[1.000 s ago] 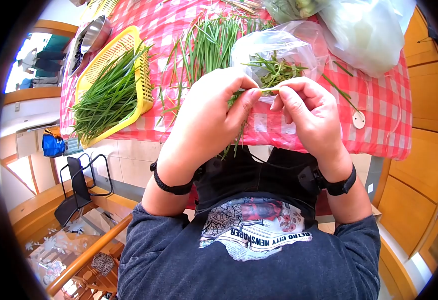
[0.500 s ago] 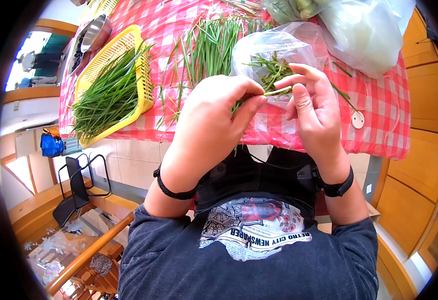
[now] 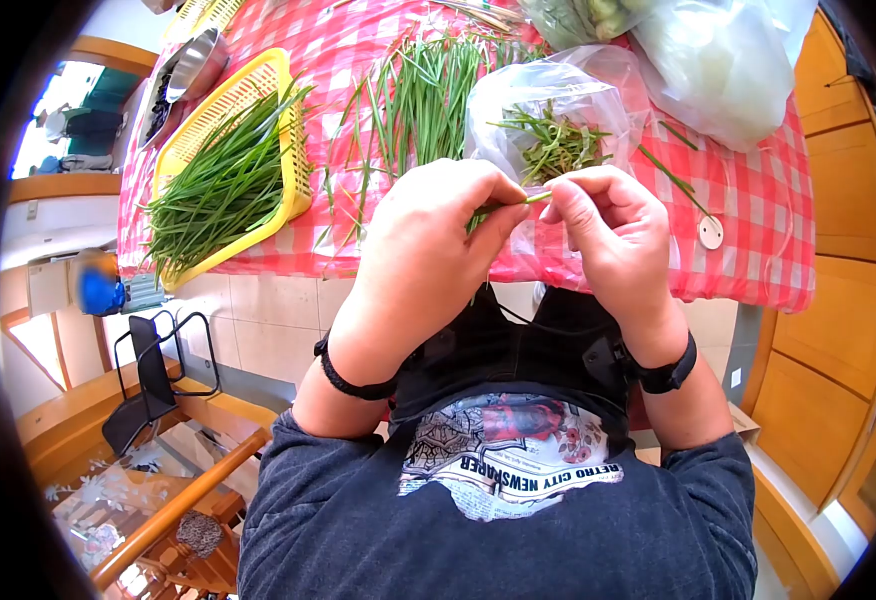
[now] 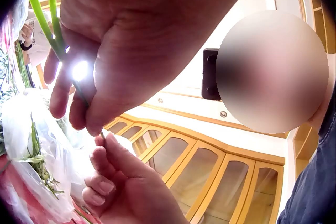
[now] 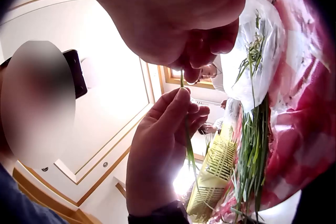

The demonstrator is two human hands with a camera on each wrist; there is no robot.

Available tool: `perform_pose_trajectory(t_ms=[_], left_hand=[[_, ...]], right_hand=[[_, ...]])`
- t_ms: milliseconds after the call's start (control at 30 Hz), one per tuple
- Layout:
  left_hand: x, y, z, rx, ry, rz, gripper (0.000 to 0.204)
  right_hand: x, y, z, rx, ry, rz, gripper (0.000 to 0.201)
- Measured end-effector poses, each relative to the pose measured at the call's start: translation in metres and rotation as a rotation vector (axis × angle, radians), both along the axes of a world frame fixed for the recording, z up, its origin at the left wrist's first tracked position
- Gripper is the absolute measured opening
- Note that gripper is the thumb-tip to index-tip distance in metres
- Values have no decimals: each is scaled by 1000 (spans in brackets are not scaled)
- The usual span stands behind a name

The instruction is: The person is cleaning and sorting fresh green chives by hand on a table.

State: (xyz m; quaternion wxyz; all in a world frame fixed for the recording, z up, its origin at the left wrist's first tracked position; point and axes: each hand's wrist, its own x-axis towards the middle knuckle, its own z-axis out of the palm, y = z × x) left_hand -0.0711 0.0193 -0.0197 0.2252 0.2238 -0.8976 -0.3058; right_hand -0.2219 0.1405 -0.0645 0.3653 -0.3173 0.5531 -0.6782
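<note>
Between thumb and forefinger, the left hand (image 3: pixel 433 235) pinches a green stalk (image 3: pixel 536 199); its long leaves trail below that hand in the right wrist view (image 5: pixel 189 145). At the stalk's tip the right hand (image 3: pixel 620 240) pinches with thumb and forefinger, the fingertips of both hands close together. Just beyond the hands, an open clear plastic bag (image 3: pixel 498 100) holds green and brownish scraps (image 3: pixel 558 145). Long green stalks (image 3: pixel 423 100) lie in a loose pile to the left of the bag. In the left wrist view, the left hand (image 4: pixel 126 40) is above the right hand (image 4: pixel 134 190).
A yellow basket (image 3: pixel 293 165) full of green stalks (image 3: pixel 223 190) stands at the table's left, by a metal bowl (image 3: pixel 196 66). Filled plastic bags (image 3: pixel 723 75) sit at the back right. A white disc (image 3: pixel 710 232) and loose stalks (image 3: pixel 670 176) lie on the checked cloth (image 3: pixel 748 250).
The right hand moved off the stalk, its fingers spread, then came back to pinch at the tip. The pale end seen between the hands earlier no longer shows. The left hand kept its pinch.
</note>
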Motion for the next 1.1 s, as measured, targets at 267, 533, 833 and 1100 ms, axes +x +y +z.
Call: perform_pose_trajectory(t_ms=[267, 533, 833, 1100], left_hand=[[9, 2, 4, -57, 14, 45, 10], [20, 6, 0, -169, 71, 53, 11], [38, 3, 7, -201, 248, 75, 14], [114, -49, 17, 602, 918, 383, 14]], right_hand=[[-12, 0, -6, -5, -18, -197, 15], [-40, 18, -25, 70, 305, -184, 40], [-40, 27, -68, -6, 557, -451, 18], [-44, 32, -72, 51, 563, -423, 15]])
